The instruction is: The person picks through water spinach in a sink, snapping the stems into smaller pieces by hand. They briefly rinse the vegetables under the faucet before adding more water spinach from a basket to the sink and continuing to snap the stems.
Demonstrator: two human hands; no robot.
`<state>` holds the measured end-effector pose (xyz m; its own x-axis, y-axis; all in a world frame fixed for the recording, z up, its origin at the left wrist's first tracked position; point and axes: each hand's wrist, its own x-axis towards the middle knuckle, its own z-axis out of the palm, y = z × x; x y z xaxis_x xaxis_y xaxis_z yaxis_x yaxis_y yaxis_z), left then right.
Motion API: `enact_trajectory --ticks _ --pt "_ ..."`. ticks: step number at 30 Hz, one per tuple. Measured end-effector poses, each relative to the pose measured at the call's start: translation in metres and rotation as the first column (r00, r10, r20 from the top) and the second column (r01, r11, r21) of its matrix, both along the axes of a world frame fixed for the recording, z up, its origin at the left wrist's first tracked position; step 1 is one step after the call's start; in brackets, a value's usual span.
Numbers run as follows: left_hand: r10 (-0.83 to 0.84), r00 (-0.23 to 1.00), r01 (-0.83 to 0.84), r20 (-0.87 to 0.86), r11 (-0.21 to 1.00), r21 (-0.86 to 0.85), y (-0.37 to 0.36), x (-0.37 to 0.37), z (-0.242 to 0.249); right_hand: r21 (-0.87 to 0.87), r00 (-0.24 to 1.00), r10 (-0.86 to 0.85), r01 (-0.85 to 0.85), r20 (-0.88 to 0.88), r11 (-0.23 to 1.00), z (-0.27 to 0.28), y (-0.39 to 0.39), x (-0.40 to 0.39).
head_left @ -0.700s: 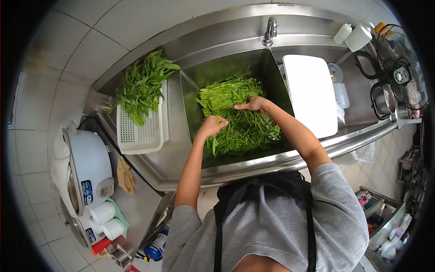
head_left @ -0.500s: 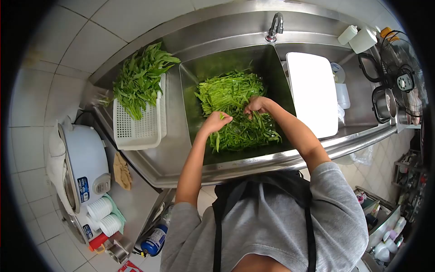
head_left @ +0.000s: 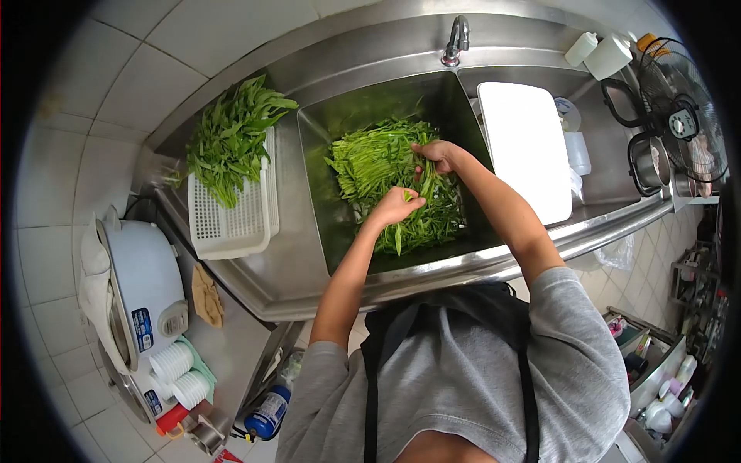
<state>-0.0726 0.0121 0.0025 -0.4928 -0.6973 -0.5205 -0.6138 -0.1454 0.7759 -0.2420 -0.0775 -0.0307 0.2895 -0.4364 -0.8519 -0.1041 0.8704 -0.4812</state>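
A mass of long-stemmed leafy greens (head_left: 367, 163), which look like water spinach, lies in the steel sink basin (head_left: 320, 224). My left hand (head_left: 395, 206) is over the near part of the mass, its fingers pinched on some leafy greens, with leaves hanging below. My right hand (head_left: 437, 157) is a little farther away and to the right, fingers closed on stems of the greens. Its fingertips are partly hidden among the leaves. Left of the basin, another bunch of greens (head_left: 235, 143) rests on a white perforated basket (head_left: 231, 224).
A steel faucet (head_left: 457, 40) stands behind the basin. A white board (head_left: 525, 154) covers part of the right-hand sink. Farther right are white bottles (head_left: 608, 57) and a fan (head_left: 682, 122). A large rice cooker (head_left: 147, 270) and stacked white cups (head_left: 179, 372) are at the left.
My right hand has moved up and away from me over the greens. My left hand has shifted right, closer below it. The view has tilted slightly.
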Motion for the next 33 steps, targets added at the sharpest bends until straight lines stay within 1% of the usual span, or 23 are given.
enact_trajectory --ticks 1,2,3,4,5,8,9,12,15,18,19,22,23,26,29,32,33 --pt "0.026 1.0 -0.025 -0.015 1.0 0.007 0.0 0.0 0.007 -0.04 0.999 0.032 -0.033 -0.032 0.999 0.013 0.002 -0.003" --pt "0.073 0.993 -0.065 -0.091 0.993 0.096 -0.001 0.002 0.007 -0.077 0.996 0.064 -0.069 -0.064 0.995 0.025 0.005 -0.005" --pt "0.129 0.979 -0.098 -0.16 0.977 0.187 -0.004 0.005 0.004 -0.08 0.996 0.083 -0.084 -0.024 0.993 0.039 0.008 -0.009" --pt "0.189 0.956 -0.124 -0.224 0.953 0.277 -0.005 0.005 0.012 -0.084 0.995 0.102 -0.101 0.016 0.991 0.054 0.011 -0.015" --pt "0.24 0.943 -0.165 -0.23 0.939 0.303 -0.004 0.005 0.019 -0.088 0.991 0.122 -0.117 0.056 0.989 0.062 0.014 -0.02" --pt "0.308 0.898 -0.169 -0.313 0.901 0.4 -0.008 0.011 0.025 -0.235 0.987 0.095 -0.062 0.129 0.97 0.057 0.015 -0.034" --pt "0.281 0.907 -0.143 -0.313 0.906 0.397 -0.007 0.01 0.038 -0.277 0.986 0.089 -0.048 0.138 0.96 0.054 0.017 -0.034" --pt "0.269 0.897 -0.123 -0.351 0.915 0.385 -0.008 0.013 0.035 -0.34 0.987 0.103 -0.055 0.125 0.939 0.053 0.014 -0.038" --pt "0.265 0.936 -0.206 -0.231 0.946 0.252 -0.011 0.016 0.035 -0.304 0.985 0.121 -0.078 0.124 0.949 0.058 0.012 -0.043" --pt "0.205 0.977 -0.204 -0.063 0.979 0.017 -0.012 0.02 0.044 -0.293 0.993 0.111 -0.096 0.036 0.951 0.064 0.013 -0.044" --pt "0.158 0.987 -0.161 -0.037 0.982 -0.094 -0.017 0.025 0.035 -0.291 0.994 0.107 -0.094 0.029 0.952 0.065 0.013 -0.044" --pt "0.094 0.995 -0.102 -0.039 0.956 -0.277 -0.022 0.031 0.039 -0.286 0.995 0.096 -0.088 0.013 0.954 0.068 0.013 -0.043" --pt "0.113 0.994 -0.109 -0.002 0.954 -0.279 -0.022 0.032 0.042 -0.283 0.996 0.092 -0.085 0.01 0.955 0.069 0.014 -0.043" --pt "0.182 0.983 -0.176 -0.024 0.894 -0.411 -0.02 0.029 0.056 -0.271 0.998 0.069 -0.066 0.003 0.96 0.067 0.012 -0.044" --pt "0.252 0.966 -0.246 -0.052 0.849 -0.468 -0.02 0.026 0.053 -0.264 0.999 0.03 -0.032 -0.01 0.964 0.061 0.008 -0.044" --pt "0.163 0.985 -0.172 -0.054 0.952 -0.253 -0.013 0.013 0.075 -0.265 1.0 0.006 -0.007 -0.004 0.964 0.06 0.009 -0.043" --pt "0.096 0.994 -0.105 -0.051 0.967 -0.232 -0.012 0.01 0.076 -0.265 1.0 0.002 -0.002 0.001 0.964 0.062 0.01 -0.041"
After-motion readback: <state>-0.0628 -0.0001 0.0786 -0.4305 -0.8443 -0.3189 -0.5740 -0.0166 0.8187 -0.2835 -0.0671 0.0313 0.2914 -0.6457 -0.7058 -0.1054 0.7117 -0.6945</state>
